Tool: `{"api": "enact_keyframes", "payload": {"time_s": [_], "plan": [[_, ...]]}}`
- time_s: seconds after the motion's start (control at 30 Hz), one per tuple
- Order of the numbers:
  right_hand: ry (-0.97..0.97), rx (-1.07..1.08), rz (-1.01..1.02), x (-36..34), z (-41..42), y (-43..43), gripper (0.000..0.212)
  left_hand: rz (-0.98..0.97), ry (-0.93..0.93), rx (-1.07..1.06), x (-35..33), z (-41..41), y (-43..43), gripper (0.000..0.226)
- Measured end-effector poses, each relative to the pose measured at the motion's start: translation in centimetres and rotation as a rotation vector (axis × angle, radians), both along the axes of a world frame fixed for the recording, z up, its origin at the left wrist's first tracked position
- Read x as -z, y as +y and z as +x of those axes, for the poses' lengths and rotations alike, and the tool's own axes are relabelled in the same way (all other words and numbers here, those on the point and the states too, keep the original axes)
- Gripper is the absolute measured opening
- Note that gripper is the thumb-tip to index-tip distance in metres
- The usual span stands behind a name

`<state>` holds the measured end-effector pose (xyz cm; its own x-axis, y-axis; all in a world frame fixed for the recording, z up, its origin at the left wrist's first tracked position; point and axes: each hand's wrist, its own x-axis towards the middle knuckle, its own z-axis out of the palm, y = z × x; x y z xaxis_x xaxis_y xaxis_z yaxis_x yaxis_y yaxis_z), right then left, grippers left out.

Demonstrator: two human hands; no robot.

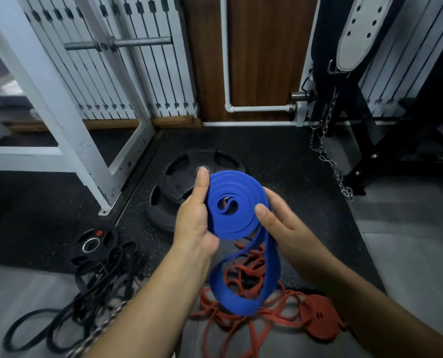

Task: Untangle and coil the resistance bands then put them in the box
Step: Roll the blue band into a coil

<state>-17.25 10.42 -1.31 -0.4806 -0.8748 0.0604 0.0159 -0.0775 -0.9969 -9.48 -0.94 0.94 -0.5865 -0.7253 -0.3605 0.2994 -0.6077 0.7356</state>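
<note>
Nearest the camera, on the floor: red bands point(215, 306), one loose tangle, with a finished red coil point(318, 315) lying flat at its right edge. To the left lie the black bands point(96, 285), a second tangle that reaches a small weight plate point(93, 244). Above these, held in the air: blue band point(237, 202), mostly wound into a flat spiral, not yet complete. Its hanging tail point(243, 298) drops as a twisted loop over the red tangle; whether it touches the red cannot be told. Left hand point(193, 220): fingers curled behind the spiral's left rim, thumb raised along its edge. Right hand point(279, 223): thumb pressed on the spiral's face at the right, fingers wrapped behind. Beyond the hands: large weight plates point(179, 182) stacked on the dark mat, a hanging chain point(329, 161) to the right, a white rack frame point(67, 130) to the left. The box is not in view. Risks, as judged: the rubber is springy, so any slackening of either thumb may let the spiral burst open. The twist in the tail may wind into the outer turns and leave them lumpy. The tail may snag the red strands if it is drawn up carelessly. With both hands occupied and the box unseen, the carry may loosen the coil.
</note>
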Motion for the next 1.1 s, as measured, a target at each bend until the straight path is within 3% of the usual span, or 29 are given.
{"api": "enact_keyframes", "payload": {"time_s": [0.2, 0.3, 0.43, 0.53, 0.63, 0.8, 1.0, 1.1], "plan": [[-0.002, 0.17, -0.015, 0.5, 1.2, -0.9, 0.021, 0.072, 0.001, -0.124, 1.4, -0.6, 1.2, 0.044], [0.095, 0.181, 0.028, -0.1, 0.2, -0.8, 0.017, 0.03, -0.052, -0.017, 1.1, -0.5, 0.8, 0.046], [0.046, 0.115, 0.078, -0.8, -1.8, 0.0, 0.016, -0.223, -0.18, 0.147, 0.7, -0.1, -0.2, 0.047], [0.123, -0.003, 0.172, -0.9, -2.2, 0.7, 0.018, -0.464, -0.248, 0.214, 0.1, 0.3, -0.7, 0.043], [0.16, -0.069, 0.205, -0.8, -1.5, 0.8, 0.021, -0.536, -0.263, 0.39, -0.1, 0.5, -0.4, 0.04], [0.095, -0.023, 0.133, -1.3, -1.5, 0.5, 0.034, -0.422, -0.171, 0.223, 0.1, 0.3, 0.0, 0.026], [0.077, 0.015, 0.069, -0.4, -0.1, -0.6, 0.029, -0.011, -0.051, -0.052, 0.8, -0.2, -1.5, 0.041], [0.051, 0.075, 0.029, -0.1, 1.0, -1.4, 0.049, 0.081, -0.043, -0.113, 1.0, -0.8, -0.7, 0.052]]}}
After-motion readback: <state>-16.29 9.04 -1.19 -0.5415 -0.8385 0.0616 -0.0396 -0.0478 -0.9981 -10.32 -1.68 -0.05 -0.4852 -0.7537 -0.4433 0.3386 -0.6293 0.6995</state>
